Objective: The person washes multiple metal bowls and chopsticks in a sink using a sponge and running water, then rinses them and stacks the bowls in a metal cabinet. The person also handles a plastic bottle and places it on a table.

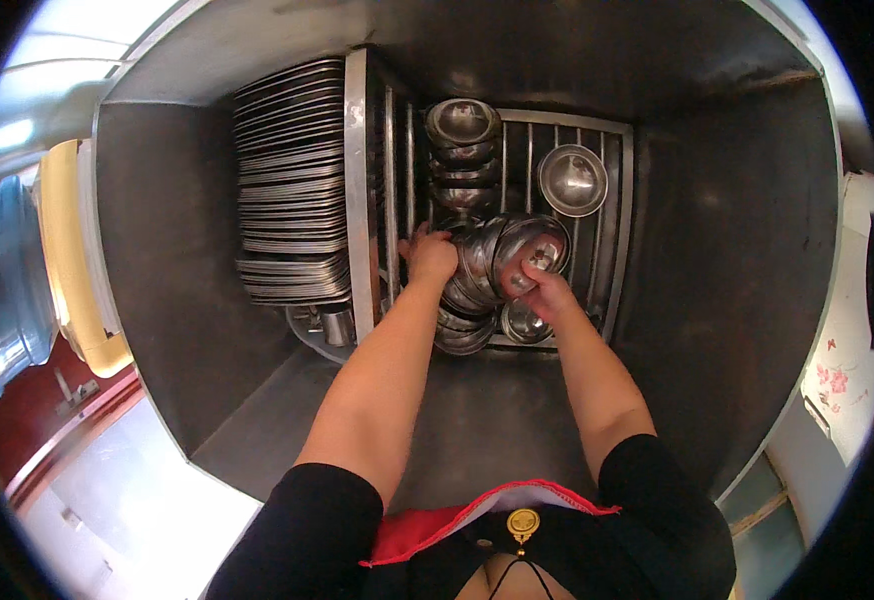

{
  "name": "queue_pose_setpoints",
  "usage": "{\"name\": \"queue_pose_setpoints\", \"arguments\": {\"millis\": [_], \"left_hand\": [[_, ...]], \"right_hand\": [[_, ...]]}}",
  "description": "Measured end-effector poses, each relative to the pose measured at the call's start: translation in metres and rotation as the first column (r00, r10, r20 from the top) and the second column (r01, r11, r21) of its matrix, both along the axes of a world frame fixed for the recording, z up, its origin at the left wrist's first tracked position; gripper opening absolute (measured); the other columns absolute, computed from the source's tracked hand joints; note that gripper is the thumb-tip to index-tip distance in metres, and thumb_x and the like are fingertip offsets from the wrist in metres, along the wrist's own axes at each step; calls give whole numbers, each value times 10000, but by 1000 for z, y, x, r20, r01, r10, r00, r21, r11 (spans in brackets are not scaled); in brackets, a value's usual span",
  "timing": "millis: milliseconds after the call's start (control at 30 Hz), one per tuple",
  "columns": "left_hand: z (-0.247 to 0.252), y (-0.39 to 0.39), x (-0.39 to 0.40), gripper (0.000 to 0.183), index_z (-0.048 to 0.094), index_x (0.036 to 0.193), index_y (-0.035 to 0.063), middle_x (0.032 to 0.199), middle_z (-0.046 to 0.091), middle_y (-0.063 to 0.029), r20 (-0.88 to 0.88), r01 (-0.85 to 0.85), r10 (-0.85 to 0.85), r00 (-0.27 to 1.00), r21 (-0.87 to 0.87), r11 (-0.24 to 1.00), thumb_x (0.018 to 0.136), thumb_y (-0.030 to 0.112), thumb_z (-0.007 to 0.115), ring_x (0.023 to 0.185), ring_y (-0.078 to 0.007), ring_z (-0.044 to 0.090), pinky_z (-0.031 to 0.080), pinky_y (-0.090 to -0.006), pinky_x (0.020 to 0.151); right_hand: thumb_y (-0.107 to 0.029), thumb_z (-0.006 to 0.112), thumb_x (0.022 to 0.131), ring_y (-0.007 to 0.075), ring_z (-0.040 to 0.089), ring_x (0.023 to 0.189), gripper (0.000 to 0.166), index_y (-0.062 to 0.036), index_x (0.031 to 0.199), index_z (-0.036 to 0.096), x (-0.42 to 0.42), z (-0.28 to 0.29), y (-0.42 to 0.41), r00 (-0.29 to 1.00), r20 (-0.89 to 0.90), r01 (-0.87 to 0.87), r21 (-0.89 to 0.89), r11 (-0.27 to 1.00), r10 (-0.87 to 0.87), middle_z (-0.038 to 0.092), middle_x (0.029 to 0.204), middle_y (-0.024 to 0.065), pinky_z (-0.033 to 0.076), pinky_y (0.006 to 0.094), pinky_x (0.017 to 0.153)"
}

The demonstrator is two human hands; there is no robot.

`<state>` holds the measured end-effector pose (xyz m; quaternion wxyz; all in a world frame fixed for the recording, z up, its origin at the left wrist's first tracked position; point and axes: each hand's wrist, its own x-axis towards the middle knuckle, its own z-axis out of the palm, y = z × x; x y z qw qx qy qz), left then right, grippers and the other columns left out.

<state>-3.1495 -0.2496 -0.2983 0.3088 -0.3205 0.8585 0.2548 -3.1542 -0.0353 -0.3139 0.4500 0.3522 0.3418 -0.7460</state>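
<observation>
A tilted stack of nested stainless steel bowls [476,261] lies between my two hands, over a metal bar rack [623,225] inside a deep metal bin. My left hand [432,259] is at the stack's left end, its far fingers partly hidden. With my right hand [551,294] I grip the rim of the rightmost bowl [531,251], whose shiny surface reflects reddish tones. Behind them a row of nested bowls [465,154] rests on the rack. A single bowl [573,181] sits apart at the far right. More bowls [465,334] lie below the stack, nearer to me.
Many rectangular metal trays [292,195] stand packed on the left, past an upright metal divider [358,195]. A metal cup [337,327] is below them in a clear container [309,346]. Dark bin walls [737,247] rise around. Outside left is a blue water bottle [2,292].
</observation>
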Motion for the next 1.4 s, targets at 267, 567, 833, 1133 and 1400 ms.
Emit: {"name": "queue_pose_setpoints", "arguments": {"millis": [267,567,833,1133,1400], "left_hand": [[60,34,-37,324,551,1072,29,1308,344,-86,57,476,-479,876,-255,842,802,149,416,1114,-306,376,316,-432,936],[114,-2,-119,147,650,795,57,944,594,-118,46,710,-780,624,-449,542,727,119,536,924,-254,548,498,-335,687],[169,-20,-166,187,640,819,20,871,617,-163,66,651,-676,734,-352,673,699,96,518,838,-290,596,483,-358,724],[168,-46,-166,216,636,810,-2,870,601,-200,35,615,-654,755,-382,690,684,113,504,846,-319,582,463,-364,761],[182,-54,-158,200,627,740,-11,804,599,-205,-157,537,-670,726,-479,694,660,111,491,776,-344,578,466,-393,704]], "right_hand": [[-114,590,776,245,550,942,351,-25,1096,477,4,-30,35,1000,-19,8,-28,1000,-9,554,1034,105,430,387,849],[-222,582,786,220,461,1049,707,-111,1345,164,-25,9,5,893,-86,-387,352,852,441,451,1201,90,421,409,804],[-225,462,806,292,596,599,329,12,1035,473,-83,20,-30,532,53,-803,348,484,845,567,903,165,527,368,506],[-637,415,748,227,604,628,692,-3,1009,504,-122,61,-80,364,34,-873,360,329,931,603,844,150,503,319,569],[-168,507,741,263,522,952,249,-21,922,597,-99,51,-119,-247,-197,-17,980,199,949,566,997,119,476,368,737]]}}
